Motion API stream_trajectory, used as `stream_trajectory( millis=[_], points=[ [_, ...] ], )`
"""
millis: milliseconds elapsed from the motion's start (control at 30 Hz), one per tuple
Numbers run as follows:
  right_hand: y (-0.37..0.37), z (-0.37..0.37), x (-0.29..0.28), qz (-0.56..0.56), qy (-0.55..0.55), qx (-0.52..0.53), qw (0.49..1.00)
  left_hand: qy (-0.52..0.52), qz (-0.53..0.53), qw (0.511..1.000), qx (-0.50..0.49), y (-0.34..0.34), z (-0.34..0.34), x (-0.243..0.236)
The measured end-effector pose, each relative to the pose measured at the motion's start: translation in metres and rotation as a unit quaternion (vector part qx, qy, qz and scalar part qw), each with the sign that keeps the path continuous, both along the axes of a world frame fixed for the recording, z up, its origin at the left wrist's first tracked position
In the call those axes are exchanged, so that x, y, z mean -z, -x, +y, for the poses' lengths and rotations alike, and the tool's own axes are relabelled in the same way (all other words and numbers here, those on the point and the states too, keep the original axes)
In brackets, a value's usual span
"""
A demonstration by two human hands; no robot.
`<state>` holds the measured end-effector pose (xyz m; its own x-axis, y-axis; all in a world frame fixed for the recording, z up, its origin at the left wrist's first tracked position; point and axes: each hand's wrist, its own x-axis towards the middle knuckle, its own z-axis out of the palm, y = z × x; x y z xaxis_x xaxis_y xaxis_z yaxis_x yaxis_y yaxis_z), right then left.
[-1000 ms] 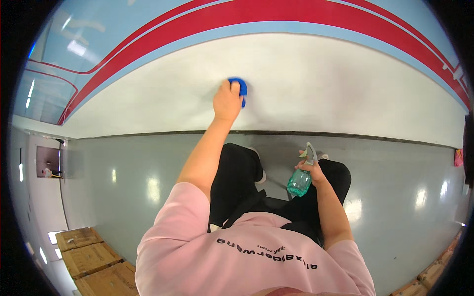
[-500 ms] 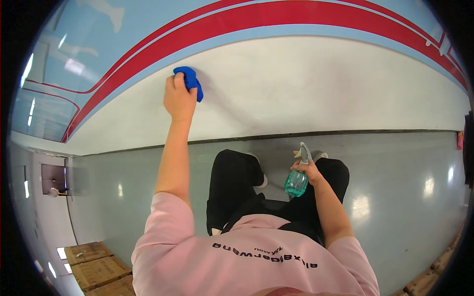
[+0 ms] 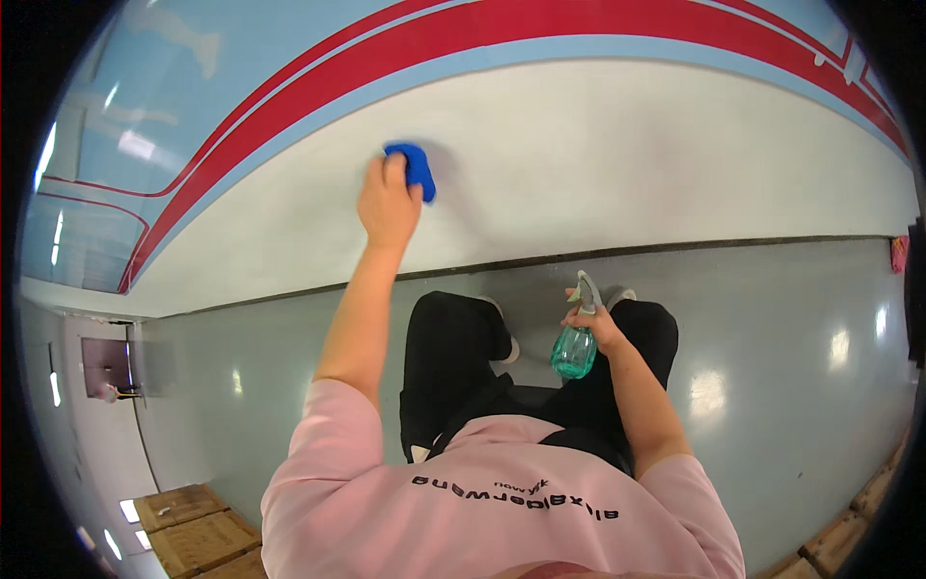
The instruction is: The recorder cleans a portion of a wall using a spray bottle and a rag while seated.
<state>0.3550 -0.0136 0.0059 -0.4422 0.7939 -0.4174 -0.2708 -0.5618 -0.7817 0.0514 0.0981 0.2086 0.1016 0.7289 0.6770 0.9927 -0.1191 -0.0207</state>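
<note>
My left hand (image 3: 388, 205) presses a crumpled blue cloth (image 3: 417, 170) against the white lower band (image 3: 656, 154) of a wall-like panel, just left of the middle. Above that band runs a wide red stripe (image 3: 598, 24) edged in light blue, with light-blue glossy surface (image 3: 154, 87) beyond. My right hand (image 3: 600, 323) grips a clear teal spray bottle (image 3: 573, 354) with a grey trigger head, held low over my knees, apart from the panel.
Grey glossy floor (image 3: 772, 367) runs below the panel. Wooden crates (image 3: 193, 538) stand at lower left, more (image 3: 834, 540) at lower right. A small pink item (image 3: 899, 254) lies by the right edge. A doorway (image 3: 104, 359) is far left, with a small indistinct shape before it.
My left hand and the cloth first swept left along the white band, then came back partway to the right. My right hand still holds the bottle, with little movement.
</note>
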Motion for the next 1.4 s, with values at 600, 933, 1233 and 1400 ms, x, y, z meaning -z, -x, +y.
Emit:
stream_trajectory(
  millis=[600, 933, 1233, 1400],
  points=[
    [0.000, -0.002, -0.003, 0.011, 0.009, 0.003, 1.000, -0.016, 0.006, 0.993, 0.115, -0.074, 0.016, -0.013],
    [0.000, -0.002, -0.001, 0.023, 0.000, 0.015, 1.000, -0.061, 0.126, 0.969, 0.201, -0.083, 0.039, 0.037],
    [-0.001, -0.004, 0.002, 0.029, -0.008, 0.014, 0.999, 0.016, 0.175, 0.970, 0.169, -0.064, 0.031, 0.013],
    [-0.004, -0.002, 0.002, 0.012, -0.003, 0.005, 1.000, -0.146, 0.124, 0.970, 0.152, -0.090, 0.041, -0.041]
  ],
)
